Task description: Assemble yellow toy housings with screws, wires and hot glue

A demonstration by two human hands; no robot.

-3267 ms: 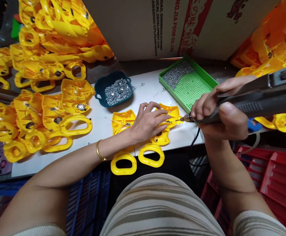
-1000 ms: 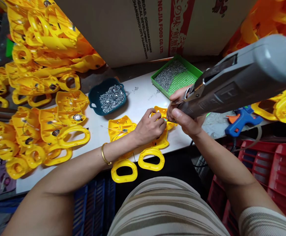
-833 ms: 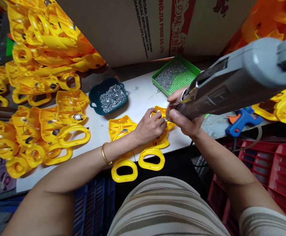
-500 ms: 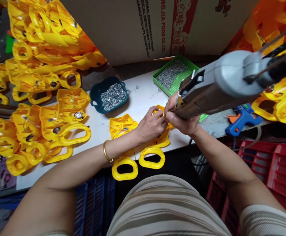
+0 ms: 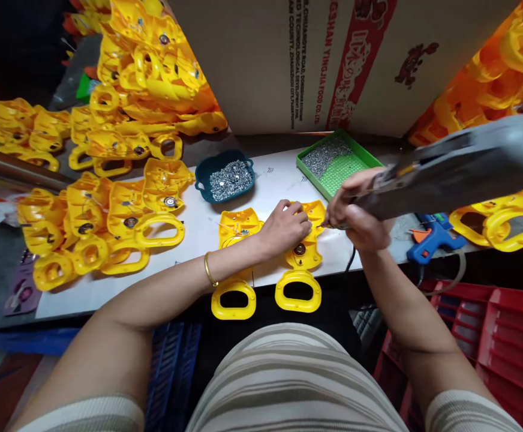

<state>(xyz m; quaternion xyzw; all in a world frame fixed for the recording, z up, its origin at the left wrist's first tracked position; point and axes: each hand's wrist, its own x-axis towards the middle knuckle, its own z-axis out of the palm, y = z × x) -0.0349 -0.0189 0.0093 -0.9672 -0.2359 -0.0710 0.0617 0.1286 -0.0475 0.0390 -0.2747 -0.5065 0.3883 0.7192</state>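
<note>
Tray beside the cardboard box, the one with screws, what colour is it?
The tray is bright green, with silver screws at its far end; head view.

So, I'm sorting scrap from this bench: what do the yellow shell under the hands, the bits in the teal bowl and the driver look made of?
The yellow shell looks like glossy moulded plastic: even colour, soft highlights. The bits in the teal bowl are bare metal, probably steel screws: they glint silver. The driver seems to be matt grey plastic, but it is blurred.
</note>
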